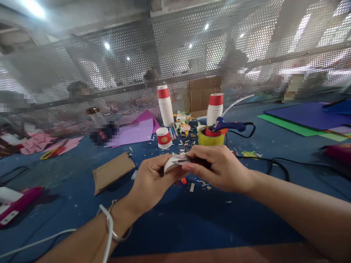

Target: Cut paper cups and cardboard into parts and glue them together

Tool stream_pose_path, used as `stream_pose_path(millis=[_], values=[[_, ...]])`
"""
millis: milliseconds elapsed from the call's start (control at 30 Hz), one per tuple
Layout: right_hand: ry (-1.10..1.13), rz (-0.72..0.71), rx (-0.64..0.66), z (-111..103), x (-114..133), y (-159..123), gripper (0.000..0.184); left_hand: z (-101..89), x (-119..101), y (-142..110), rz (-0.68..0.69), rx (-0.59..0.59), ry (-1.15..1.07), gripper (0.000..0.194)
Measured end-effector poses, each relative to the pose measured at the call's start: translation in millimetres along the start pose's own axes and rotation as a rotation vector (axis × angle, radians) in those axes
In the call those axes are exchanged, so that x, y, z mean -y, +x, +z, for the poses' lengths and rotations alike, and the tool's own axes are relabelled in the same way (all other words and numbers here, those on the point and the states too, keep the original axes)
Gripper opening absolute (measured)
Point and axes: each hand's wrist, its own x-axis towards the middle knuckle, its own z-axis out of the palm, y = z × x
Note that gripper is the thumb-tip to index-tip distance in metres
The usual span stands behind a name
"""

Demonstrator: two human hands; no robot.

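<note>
My left hand is closed around a small white curved piece, which looks like paper or part of a paper cup. From the other side my right hand pinches the same piece between thumb and fingers. Both hands hold it above the blue table, and much of it is hidden behind the fingers. A red and white paper cup stands just beyond my hands. Paper scraps lie scattered beneath and around them. Left of my left hand rests a flat piece of brown cardboard.
Two stacks of paper cups, left and right, stand farther back. A blue glue gun lies on a yellow tape roll, its black cord running right. Purple sheets, yellow-handled scissors and coloured sheets lie around.
</note>
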Motion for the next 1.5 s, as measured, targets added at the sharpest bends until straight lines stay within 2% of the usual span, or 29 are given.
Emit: stream_pose_path(millis=[300,633,933,1233,1500], values=[[-0.013,0.11,0.026,1.2,-4.2,0.4,0.034,1.4,3.6,8.0,-0.106,0.071,-0.178,0.024],[0.048,0.174,0.045,2.1,-3.1,0.8,0.04,-3.3,4.8,9.2,-0.17,0.077,-0.151,0.028],[0.124,0.302,-0.092,3.1,-16.4,5.7,0.047,-5.4,2.8,11.6,-0.206,0.045,-0.19,0.031],[0.326,0.405,0.053,5.8,-19.9,6.6,0.049,-3.8,4.0,9.6,-0.252,0.003,-0.23,0.029],[0.375,0.402,0.072,8.1,-19.8,5.8,0.048,-5.9,4.4,6.3,-0.16,-0.082,-0.039,0.025]])
